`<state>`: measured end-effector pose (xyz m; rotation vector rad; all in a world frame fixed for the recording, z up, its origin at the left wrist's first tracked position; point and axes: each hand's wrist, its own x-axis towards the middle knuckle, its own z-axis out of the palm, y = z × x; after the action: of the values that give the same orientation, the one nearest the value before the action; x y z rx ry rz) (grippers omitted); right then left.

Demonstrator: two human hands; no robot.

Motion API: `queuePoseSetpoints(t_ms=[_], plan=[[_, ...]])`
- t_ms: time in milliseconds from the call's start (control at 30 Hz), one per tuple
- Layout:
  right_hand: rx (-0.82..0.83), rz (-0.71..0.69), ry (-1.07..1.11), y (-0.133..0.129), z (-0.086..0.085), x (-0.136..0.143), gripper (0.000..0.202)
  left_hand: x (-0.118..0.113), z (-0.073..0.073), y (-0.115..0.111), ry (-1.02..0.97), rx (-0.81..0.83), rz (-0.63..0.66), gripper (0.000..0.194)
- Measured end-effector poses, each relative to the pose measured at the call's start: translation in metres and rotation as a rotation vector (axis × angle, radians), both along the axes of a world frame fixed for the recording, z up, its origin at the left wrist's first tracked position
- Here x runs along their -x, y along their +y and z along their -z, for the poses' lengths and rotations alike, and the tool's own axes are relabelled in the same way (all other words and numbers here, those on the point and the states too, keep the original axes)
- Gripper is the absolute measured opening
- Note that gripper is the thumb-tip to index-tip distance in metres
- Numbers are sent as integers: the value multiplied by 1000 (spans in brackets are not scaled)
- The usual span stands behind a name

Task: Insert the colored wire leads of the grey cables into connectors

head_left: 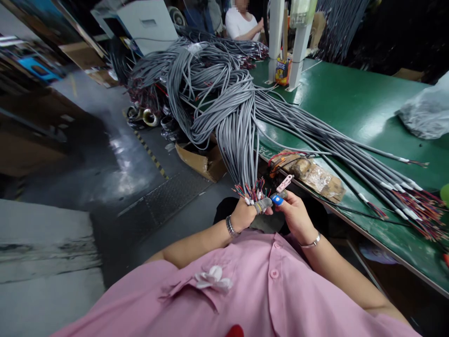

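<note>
Grey cables (238,135) hang over the table edge in a thick bundle, their coloured wire ends (257,189) fanned out at my hands. My left hand (245,213) is closed around cable ends at the bottom of the bundle, with a grey cover on the thumb. My right hand (294,213) pinches a small blue tool (277,200) beside the left thumb. A pink tag-like piece (284,183) sticks up just above the right fingers. Whether the blue tool touches a wire is too small to tell.
More cables with stripped ends (414,201) lie along the green table (351,103). A taped wrapped block (315,178) sits at its near edge. An open cardboard box (201,161) stands below on the floor. Across the table is a person in white (240,23). A plastic bag (426,112) rests right.
</note>
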<state>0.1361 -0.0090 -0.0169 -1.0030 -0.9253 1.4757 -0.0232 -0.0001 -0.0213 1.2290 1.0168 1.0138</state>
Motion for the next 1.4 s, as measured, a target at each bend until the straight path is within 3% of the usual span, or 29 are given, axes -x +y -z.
queuePoseSetpoints(t_ms=[267,400,600,733,967,1167,1400], plan=[[-28,48,-46,-1,9,-6,12,-2,0,2,-104,76,-61,35],[35,36,43,-1,16,-12,15,-2,-2,1,-133,91,-73,35],[92,-63,139,0,8,-11,21,-4,-2,0,-72,68,-45,35],[64,-39,123,2,4,-4,18,-5,-2,-1,-39,33,-29,31],[99,3,143,0,15,-5,16,-2,2,0,-77,76,-51,33],[166,-74,283,3,19,-5,18,-2,0,1,-168,92,6,34],[118,-195,351,12,20,5,19,-1,-4,3,-141,88,88,35]])
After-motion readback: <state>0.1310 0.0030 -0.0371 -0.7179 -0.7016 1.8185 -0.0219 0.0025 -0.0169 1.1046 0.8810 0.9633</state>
